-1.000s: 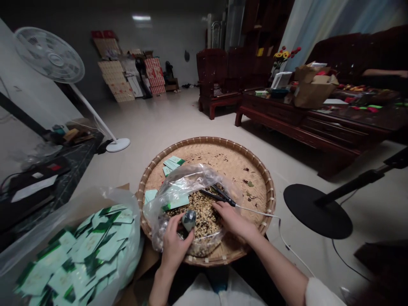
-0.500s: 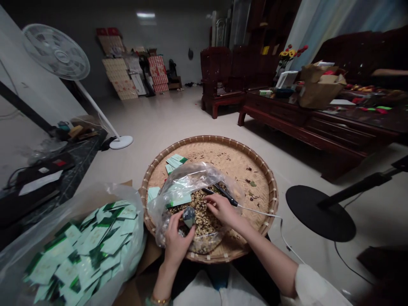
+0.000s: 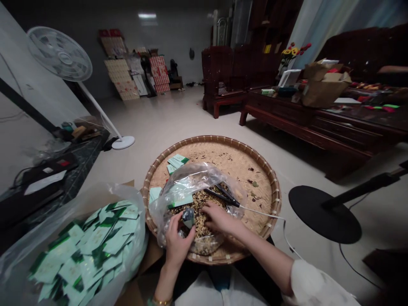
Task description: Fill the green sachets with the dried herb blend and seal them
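Observation:
My left hand [image 3: 178,236] grips a small packet [image 3: 188,217], its mouth held open and showing a silvery inside. Beside it my right hand [image 3: 218,217] has its curled fingers down in the loose dried tea-like mix [image 3: 201,199]; whether they pinch some is hidden. That mix lies in a clear plastic bag [image 3: 204,170] on a round woven bamboo tray [image 3: 236,148]. A black tong-shaped sealer or iron [image 3: 228,197] with a white cord rests on the mix. Flat pale green packets [image 3: 180,199] lie at the bag's left side.
A big plastic bag [image 3: 105,191] full of green packets [image 3: 95,242] stands left of the tray. More packets [image 3: 177,161] lie on the tray's far left. A black stand base [image 3: 325,212] is on the right, a white fan [image 3: 63,55] at left, a dark wooden table [image 3: 287,110] behind.
My right hand has moved down and slightly left, away from the black tool and into the mix. My left hand keeps its hold on the packet. The view has shifted slightly.

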The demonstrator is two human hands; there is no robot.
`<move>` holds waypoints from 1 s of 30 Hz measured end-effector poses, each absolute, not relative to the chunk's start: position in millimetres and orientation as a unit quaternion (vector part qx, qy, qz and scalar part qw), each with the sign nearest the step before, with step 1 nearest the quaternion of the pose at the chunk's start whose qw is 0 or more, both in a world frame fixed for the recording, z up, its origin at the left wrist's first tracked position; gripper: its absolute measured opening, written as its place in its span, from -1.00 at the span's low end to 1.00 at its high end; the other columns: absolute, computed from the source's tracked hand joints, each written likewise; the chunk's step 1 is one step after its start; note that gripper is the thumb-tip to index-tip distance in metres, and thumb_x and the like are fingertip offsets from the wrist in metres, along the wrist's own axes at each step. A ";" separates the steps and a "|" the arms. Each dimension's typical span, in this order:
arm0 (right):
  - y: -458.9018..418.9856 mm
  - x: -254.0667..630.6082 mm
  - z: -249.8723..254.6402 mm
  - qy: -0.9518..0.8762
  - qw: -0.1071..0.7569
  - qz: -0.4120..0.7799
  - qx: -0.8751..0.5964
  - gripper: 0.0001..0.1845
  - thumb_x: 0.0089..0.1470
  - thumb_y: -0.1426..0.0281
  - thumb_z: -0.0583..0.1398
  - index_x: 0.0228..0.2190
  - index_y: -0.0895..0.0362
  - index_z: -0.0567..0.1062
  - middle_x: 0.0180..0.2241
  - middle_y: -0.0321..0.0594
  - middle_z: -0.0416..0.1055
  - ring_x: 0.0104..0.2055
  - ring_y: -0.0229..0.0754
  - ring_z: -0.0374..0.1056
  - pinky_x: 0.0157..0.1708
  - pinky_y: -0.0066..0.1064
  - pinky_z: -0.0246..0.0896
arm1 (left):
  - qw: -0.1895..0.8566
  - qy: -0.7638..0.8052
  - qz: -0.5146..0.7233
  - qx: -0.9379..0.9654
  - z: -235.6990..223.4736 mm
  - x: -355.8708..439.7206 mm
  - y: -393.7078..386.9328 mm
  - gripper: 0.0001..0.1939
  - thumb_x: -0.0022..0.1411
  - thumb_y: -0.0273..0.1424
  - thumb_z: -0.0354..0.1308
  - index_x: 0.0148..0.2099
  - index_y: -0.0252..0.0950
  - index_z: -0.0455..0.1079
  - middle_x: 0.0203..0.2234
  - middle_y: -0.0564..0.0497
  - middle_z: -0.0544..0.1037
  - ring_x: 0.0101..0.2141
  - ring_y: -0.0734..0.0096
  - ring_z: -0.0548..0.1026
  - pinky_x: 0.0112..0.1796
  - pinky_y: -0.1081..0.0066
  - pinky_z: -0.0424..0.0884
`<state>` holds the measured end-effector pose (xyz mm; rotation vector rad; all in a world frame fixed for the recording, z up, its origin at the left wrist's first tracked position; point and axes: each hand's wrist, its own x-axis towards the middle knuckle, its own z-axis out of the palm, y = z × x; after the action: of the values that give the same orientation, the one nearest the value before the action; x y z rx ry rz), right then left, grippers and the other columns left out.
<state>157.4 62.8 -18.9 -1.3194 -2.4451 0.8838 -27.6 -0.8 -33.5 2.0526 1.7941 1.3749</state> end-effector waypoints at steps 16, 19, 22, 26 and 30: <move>75.0 155.3 -4.1 -0.885 0.075 0.236 -0.395 -0.75 -0.10 0.42 0.28 -0.27 0.11 0.52 -0.24 -0.15 0.38 -0.09 0.00 0.19 -0.10 -0.28 0.11 | 0.034 0.593 0.454 0.664 -36.3 -27.9 0.1 -0.59 0.07 -0.34 0.18 -0.02 -0.33 0.30 -0.23 -0.14 0.48 -0.22 0.18 0.50 -0.21 0.22 0.47; 73.1 174.4 -5.2 -0.857 0.074 0.229 -0.456 -0.65 -0.12 0.45 0.26 -0.20 0.11 0.48 -0.18 -0.12 0.36 -0.08 0.00 0.22 -0.11 -0.29 0.12 | 0.035 0.589 0.453 0.668 -38.5 -28.8 0.5 -0.59 0.07 -0.34 0.18 -0.02 -0.34 0.30 -0.22 -0.15 0.48 -0.20 0.18 0.49 -0.19 0.21 0.46; 69.2 181.1 -10.9 -0.810 0.055 0.245 -0.530 -0.36 -0.15 0.48 0.25 0.03 0.12 0.32 -0.09 -0.05 0.31 -0.10 -0.01 0.30 -0.15 -0.30 0.16 | 0.041 0.586 0.453 0.671 -39.4 -29.6 0.8 -0.59 0.07 -0.34 0.18 -0.01 -0.33 0.29 -0.21 -0.15 0.47 -0.19 0.17 0.49 -0.19 0.20 0.46; 71.4 168.2 -17.4 -0.808 0.119 0.305 -0.491 -0.36 -0.16 0.55 0.22 0.04 0.13 0.32 -0.06 -0.06 0.34 -0.04 -0.03 0.30 -0.07 -0.31 0.17 | 0.042 0.590 0.452 0.668 -38.1 -29.7 0.0 -0.59 0.08 -0.33 0.18 -0.01 -0.33 0.29 -0.22 -0.15 0.48 -0.20 0.17 0.49 -0.19 0.19 0.46; 80.4 160.0 -16.6 -0.809 0.210 0.309 -0.455 -0.40 -0.09 0.61 0.15 0.05 0.13 0.33 -0.03 -0.07 0.34 0.04 -0.09 0.25 0.05 -0.29 0.09 | 0.040 0.596 0.452 0.663 -38.3 -29.3 -0.6 -0.59 0.07 -0.33 0.18 -0.01 -0.33 0.29 -0.21 -0.15 0.48 -0.19 0.17 0.49 -0.18 0.18 0.45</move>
<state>160.0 80.4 -16.6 -1.2641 -2.2488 0.8601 -29.3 -0.6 -38.3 2.0308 1.8246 1.3852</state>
